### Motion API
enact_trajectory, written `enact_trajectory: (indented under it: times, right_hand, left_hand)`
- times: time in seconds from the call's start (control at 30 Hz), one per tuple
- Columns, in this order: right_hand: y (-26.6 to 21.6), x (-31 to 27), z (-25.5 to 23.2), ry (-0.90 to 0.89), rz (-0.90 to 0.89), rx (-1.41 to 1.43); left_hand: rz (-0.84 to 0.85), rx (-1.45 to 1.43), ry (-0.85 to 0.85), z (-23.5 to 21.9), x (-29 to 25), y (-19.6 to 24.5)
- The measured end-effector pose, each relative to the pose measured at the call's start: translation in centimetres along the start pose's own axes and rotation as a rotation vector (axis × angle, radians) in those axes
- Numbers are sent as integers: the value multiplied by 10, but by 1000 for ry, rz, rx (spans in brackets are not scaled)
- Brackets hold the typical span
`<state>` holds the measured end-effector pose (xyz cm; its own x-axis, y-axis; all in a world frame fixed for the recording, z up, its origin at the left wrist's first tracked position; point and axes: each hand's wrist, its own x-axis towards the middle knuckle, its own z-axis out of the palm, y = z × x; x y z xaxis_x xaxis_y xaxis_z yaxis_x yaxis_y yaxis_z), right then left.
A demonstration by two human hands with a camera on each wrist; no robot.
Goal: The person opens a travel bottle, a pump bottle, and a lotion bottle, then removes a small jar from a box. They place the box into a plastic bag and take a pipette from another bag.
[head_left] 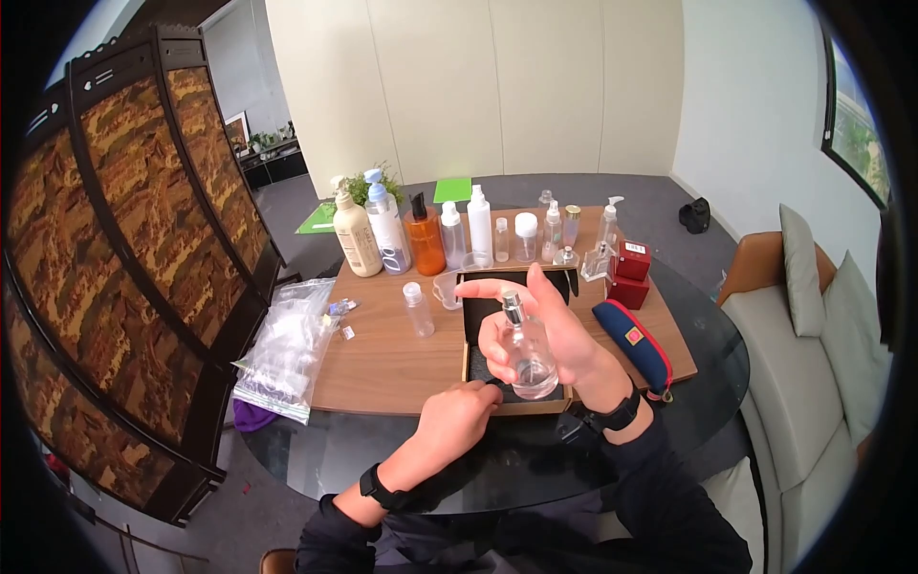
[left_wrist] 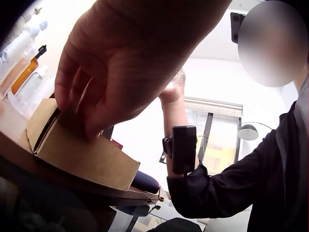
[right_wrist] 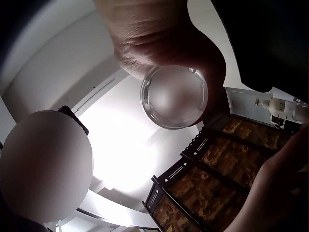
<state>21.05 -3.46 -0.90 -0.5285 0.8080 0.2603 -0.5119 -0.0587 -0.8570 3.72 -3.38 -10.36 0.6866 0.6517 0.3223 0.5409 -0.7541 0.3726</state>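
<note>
My right hand holds a clear glass perfume bottle with a silver spray top, its fingers curled round the bottle above the box. From below, the round glass base of the bottle shows in the right wrist view. My left hand is at the front wall of an open cardboard box with a dark inside. In the left wrist view its fingers reach over the top edge, and the thumb lies against the outer face. Part of the box's inside is hidden behind the right hand and the bottle.
Pump bottles, an amber bottle and several small clear bottles line the back of the wooden board. A small capped bottle stands left of the box. Right are red boxes and a navy pouch; left, a plastic bag.
</note>
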Motion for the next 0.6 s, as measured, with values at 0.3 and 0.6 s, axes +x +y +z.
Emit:
enact_trajectory:
  times: [0.3, 0.6]
  right_hand:
    - [-6, -6, -3, 127, -57, -230]
    - [6, -7, -15, 156, -176, -452]
  left_hand:
    - [24, -460, 451, -57, 30, 20]
    - [47, -876, 279, -62, 54, 42]
